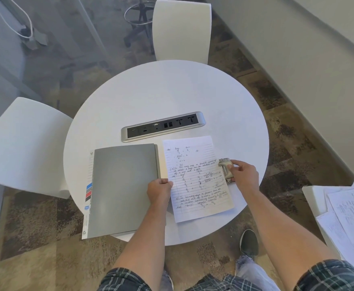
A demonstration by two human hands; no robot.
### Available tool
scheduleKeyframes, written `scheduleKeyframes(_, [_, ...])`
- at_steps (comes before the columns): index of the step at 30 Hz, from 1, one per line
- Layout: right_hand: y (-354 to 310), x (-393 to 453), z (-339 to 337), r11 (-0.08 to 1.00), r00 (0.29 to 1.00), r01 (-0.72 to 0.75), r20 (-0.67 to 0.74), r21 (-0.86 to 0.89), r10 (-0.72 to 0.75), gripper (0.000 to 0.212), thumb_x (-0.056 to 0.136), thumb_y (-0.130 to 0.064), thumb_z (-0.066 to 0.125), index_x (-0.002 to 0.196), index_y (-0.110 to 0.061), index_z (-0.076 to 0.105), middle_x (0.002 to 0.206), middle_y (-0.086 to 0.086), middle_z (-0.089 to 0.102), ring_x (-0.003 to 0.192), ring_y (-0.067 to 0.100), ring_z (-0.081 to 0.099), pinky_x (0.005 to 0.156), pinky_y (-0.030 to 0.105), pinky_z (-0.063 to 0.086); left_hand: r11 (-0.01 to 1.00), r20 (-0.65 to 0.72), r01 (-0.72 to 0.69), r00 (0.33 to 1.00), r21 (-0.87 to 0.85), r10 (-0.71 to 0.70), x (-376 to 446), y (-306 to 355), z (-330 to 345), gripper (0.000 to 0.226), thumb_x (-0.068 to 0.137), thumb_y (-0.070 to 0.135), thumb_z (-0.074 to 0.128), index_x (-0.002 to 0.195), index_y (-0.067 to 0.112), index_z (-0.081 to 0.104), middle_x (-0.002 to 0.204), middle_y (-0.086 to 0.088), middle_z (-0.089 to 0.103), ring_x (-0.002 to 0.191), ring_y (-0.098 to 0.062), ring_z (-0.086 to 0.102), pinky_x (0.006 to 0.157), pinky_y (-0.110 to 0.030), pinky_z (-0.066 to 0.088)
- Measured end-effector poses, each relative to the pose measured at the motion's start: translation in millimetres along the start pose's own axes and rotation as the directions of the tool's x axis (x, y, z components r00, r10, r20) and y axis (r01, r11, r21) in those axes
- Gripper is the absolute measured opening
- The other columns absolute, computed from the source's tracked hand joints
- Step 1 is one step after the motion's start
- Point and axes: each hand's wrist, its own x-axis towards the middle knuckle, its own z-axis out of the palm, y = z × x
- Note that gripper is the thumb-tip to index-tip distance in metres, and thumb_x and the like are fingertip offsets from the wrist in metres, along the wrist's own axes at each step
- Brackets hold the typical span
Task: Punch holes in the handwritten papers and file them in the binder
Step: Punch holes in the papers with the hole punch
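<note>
A lined handwritten paper (pixel 195 175) lies on the round white table (pixel 165 91), right of a closed grey binder (pixel 123 190) with coloured tabs at its left edge. My left hand (pixel 160 192) pinches the paper's left edge next to the binder. A metal hole punch (pixel 225 170) sits at the paper's right edge, and my right hand (pixel 244 175) grips it from the right. Whether the paper's edge is inside the punch slot is unclear.
A silver power and data socket strip (pixel 162 126) is set into the table behind the paper. White chairs stand at the far side (pixel 181 28) and left (pixel 25 143). A stack of more handwritten papers (pixel 350 215) rests on a white seat at the right.
</note>
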Motion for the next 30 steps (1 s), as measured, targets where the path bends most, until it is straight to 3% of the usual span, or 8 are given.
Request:
scheduleKeyframes(3, [1.6,-2.4,-0.3,0.999,1.000,0.029,0.012,-0.025,-0.028,0.030,0.099,-0.030,0.068,0.128,-0.022,0.071,0.082,-0.002,0.076,0.051,0.009,0.049,0.050,0.023,0.039,1.000,0.016,-0.006,1.000,0.027,0.006,3.0,1.2,-0.1,0.012,0.081,0.008,0.077,0.076,0.016,0.071,0.080,-0.003,0.077,0.076,-0.025,0.075,0.078,-0.043,0.064])
scheduleKeyframes(6, [6.0,-7.8,-3.0,0.996,0.998,0.051,0.049,-0.070,-0.047,0.038,0.098,-0.034,0.069,0.133,-0.020,0.065,0.097,-0.003,0.074,0.080,0.011,0.066,0.060,0.021,0.042,0.999,-0.006,-0.017,1.000,0.048,0.018,4.0,3.1,-1.6,0.015,0.082,0.008,0.075,0.073,0.018,0.068,0.077,0.001,0.075,0.079,-0.025,0.075,0.079,-0.044,0.064])
scheduleKeyframes(8, [10.1,-9.4,-4.6,0.995,0.996,0.061,0.074,-0.074,-0.056,0.041,0.097,-0.035,0.071,0.133,-0.020,0.064,0.107,-0.002,0.073,0.095,0.013,0.066,0.068,0.018,0.045,0.997,-0.025,-0.032,0.999,0.067,0.033,4.5,4.1,-2.8,0.017,0.082,0.009,0.074,0.071,0.019,0.066,0.076,0.003,0.073,0.083,-0.027,0.075,0.081,-0.044,0.063])
scheduleKeyframes(17, [11.5,-9.6,-10.5,0.986,0.983,0.100,0.165,-0.134,-0.077,0.042,0.088,-0.034,0.081,0.125,-0.022,0.064,0.108,-0.011,0.069,0.099,0.010,0.064,0.081,0.026,0.045,0.999,0.003,-0.017,1.000,0.033,0.017,8.0,1.7,0.7,0.016,0.082,0.010,0.077,0.073,0.019,0.068,0.077,0.002,0.074,0.083,-0.026,0.075,0.084,-0.043,0.063])
scheduleKeyframes(22, [7.3,-20.0,-12.6,0.984,0.964,0.140,0.244,-0.113,-0.110,0.046,0.078,-0.011,0.088,0.111,-0.026,0.059,0.101,-0.020,0.059,0.092,-0.002,0.059,0.073,0.022,0.044,0.994,-0.037,-0.071,0.997,0.088,0.074,6.1,1.6,1.0,0.016,0.085,0.010,0.075,0.074,0.018,0.067,0.076,0.004,0.072,0.082,-0.024,0.073,0.081,-0.038,0.062])
scheduleKeyframes(25, [10.5,-20.7,-9.0,0.975,0.962,0.177,0.235,-0.135,-0.142,0.049,0.077,-0.008,0.087,0.115,-0.022,0.059,0.106,-0.011,0.058,0.096,0.012,0.061,0.072,0.021,0.043,0.993,-0.030,-0.083,0.996,0.087,0.086,4.9,0.0,1.0,0.015,0.084,0.009,0.074,0.074,0.017,0.067,0.076,0.003,0.073,0.077,-0.023,0.070,0.080,-0.038,0.062])
scheduleKeyframes(30, [18.6,-17.8,-3.7,0.958,0.966,0.187,0.221,-0.217,-0.138,0.063,0.081,-0.011,0.083,0.135,-0.017,0.052,0.121,-0.003,0.045,0.109,0.016,0.051,0.091,0.030,0.043,0.999,0.032,-0.038,0.999,-0.005,0.038,6.3,-4.2,-0.6,0.012,0.083,0.007,0.076,0.077,0.016,0.070,0.081,-0.002,0.077,0.084,-0.027,0.076,0.082,-0.042,0.063])
